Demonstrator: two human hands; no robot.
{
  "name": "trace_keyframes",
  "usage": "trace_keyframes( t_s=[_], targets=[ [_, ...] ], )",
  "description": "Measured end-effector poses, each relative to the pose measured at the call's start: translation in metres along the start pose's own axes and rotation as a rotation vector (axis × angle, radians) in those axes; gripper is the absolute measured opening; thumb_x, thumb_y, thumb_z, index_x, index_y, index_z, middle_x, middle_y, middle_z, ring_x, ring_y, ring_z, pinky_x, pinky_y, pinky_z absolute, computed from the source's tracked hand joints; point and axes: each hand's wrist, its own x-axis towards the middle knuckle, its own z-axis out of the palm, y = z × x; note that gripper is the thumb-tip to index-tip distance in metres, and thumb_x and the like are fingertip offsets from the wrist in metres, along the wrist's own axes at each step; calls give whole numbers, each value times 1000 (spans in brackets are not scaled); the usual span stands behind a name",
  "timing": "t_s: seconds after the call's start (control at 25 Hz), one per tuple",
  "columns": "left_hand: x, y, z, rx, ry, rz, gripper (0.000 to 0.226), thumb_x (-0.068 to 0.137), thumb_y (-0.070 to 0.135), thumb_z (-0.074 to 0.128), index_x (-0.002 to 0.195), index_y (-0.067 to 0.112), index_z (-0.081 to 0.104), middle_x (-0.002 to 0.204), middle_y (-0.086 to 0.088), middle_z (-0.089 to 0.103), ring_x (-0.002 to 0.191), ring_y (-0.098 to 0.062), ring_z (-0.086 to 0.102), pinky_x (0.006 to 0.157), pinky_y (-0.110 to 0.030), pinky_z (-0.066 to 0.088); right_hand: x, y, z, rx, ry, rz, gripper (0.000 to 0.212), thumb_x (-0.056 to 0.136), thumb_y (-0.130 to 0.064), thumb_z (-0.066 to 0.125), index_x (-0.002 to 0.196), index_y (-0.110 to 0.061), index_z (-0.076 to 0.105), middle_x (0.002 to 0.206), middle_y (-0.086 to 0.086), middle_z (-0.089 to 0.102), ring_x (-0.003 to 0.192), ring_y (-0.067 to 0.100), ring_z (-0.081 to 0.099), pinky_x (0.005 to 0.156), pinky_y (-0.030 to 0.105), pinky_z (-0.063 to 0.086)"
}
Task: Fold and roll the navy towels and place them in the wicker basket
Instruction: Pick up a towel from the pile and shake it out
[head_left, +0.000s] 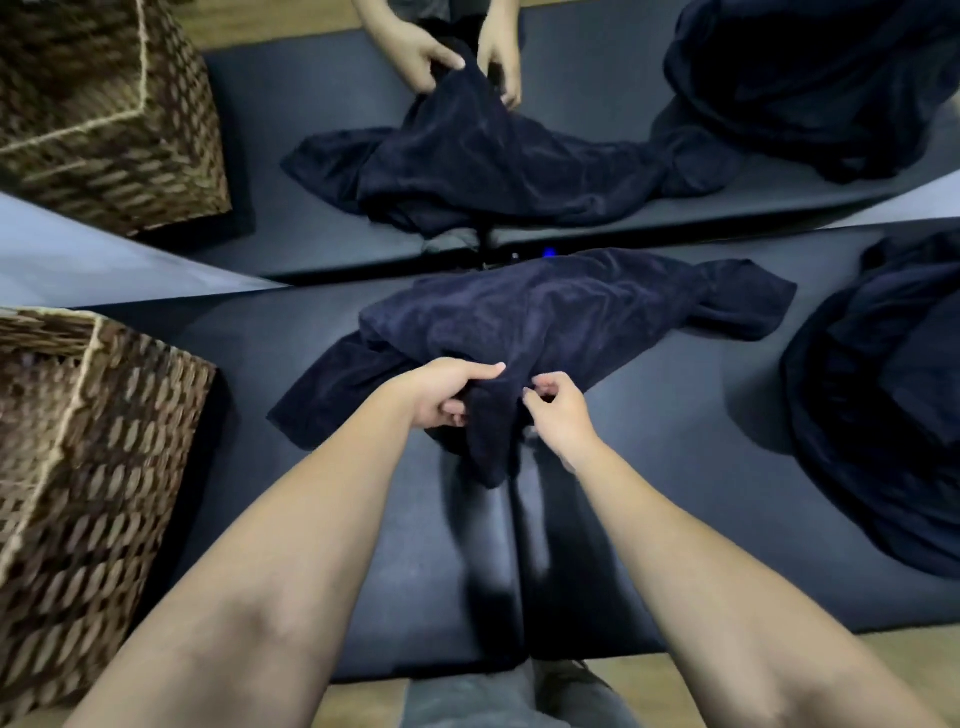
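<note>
L hand (447, 392) grips the near edge of a crumpled navy towel (545, 322) on the dark padded table (675, 467); R hand (558, 410) pinches same edge just beside it. Wicker basket (88, 457) stands at table's left, more navy towels (883, 415) heaped at right. Mirror (519, 130) behind repeats the scene. No legible labels or writing.

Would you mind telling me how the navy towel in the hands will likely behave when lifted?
The navy towel lies crumpled, so it is probably floppy and will sag. Its nap suggests little slipping where the left hand and right hand pinch it.
</note>
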Motion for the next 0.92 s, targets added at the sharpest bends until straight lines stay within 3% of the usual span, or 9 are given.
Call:
trace_keyframes(
  t_s=[0.12, 0.2, 0.28, 0.36, 0.52, 0.64, 0.76, 0.84, 0.92],
  targets=[
    [-28, 4, 29, 29, -142, -2, 32, 97, 34, 62, 69, 17, 61, 43, 6, 39, 32, -7, 18, 49, -22, 30, -24, -4, -20, 723, -152, 463, 56, 94, -69, 47, 119, -19, 53, 115, 11, 62, 116, 41, 60, 82, 49, 54],
    [-50, 6, 59, 73, -179, 4, 28, 97, 32, 62, 74, 16, 64, 45, 5, 47, 31, -6, 25, 42, -17, 37, -39, -8, -37, 763, -244, 522, 70, 90, -73, 51, 124, -13, 63, 113, 15, 71, 108, 38, 68, 80, 48, 58],
    [-70, 10, 83, 57, -191, 60, 18, 96, 29, 63, 88, 14, 67, 59, 2, 66, 40, -7, 53, 42, -17, 44, -47, -13, -55, 720, -137, 437, 56, 90, -51, 69, 129, -10, 66, 108, 13, 75, 93, 32, 74, 70, 41, 60],
    [-85, 12, 97, -66, -233, 175, 19, 93, 26, 64, 101, 11, 70, 83, -4, 77, 68, -12, 72, 61, -22, 58, -54, -24, -84, 702, 82, 325, 49, 86, -34, 75, 127, -10, 62, 107, 11, 74, 87, 31, 74, 67, 41, 61],
    [-106, 14, 87, -423, -161, 456, 46, 92, 28, 64, 130, 3, 64, 121, -13, 71, 107, -22, 70, 99, -35, 55, -77, -64, -141, 676, 307, 6, 74, 78, -42, 74, 139, -11, 48, 130, 9, 63, 109, 29, 65, 98, 50, 54],
    [-128, 20, 82, -607, -205, 616, 47, 89, 36, 62, 122, 5, 68, 130, -17, 66, 123, -29, 62, 102, -41, 51, -96, -96, -161, 701, 404, -216, 43, 87, -39, 68, 114, -7, 58, 113, 5, 65, 102, 22, 64, 94, 41, 55],
    [-124, 4, 82, -626, -80, 590, 39, 95, 32, 60, 123, 6, 68, 116, -14, 73, 108, -26, 70, 87, -39, 59, -104, -98, -169, 751, 380, -229, 32, 90, -36, 65, 109, -12, 53, 106, 2, 63, 95, 20, 62, 80, 35, 54],
    [-106, -31, 78, -456, 171, 373, 43, 96, 27, 64, 133, 5, 62, 99, -9, 76, 84, -23, 74, 67, -35, 61, -96, -68, -167, 636, 255, -41, 38, 92, -34, 63, 122, -13, 52, 110, 7, 67, 88, 24, 65, 65, 34, 55],
    [-94, -78, 76, -110, 376, 82, 43, 92, 27, 72, 127, 3, 63, 80, -6, 73, 66, -20, 68, 56, -29, 55, -89, -21, -163, 489, 78, 233, 29, 93, -26, 62, 120, -17, 56, 96, 8, 69, 75, 22, 64, 51, 29, 53]
  ],
)
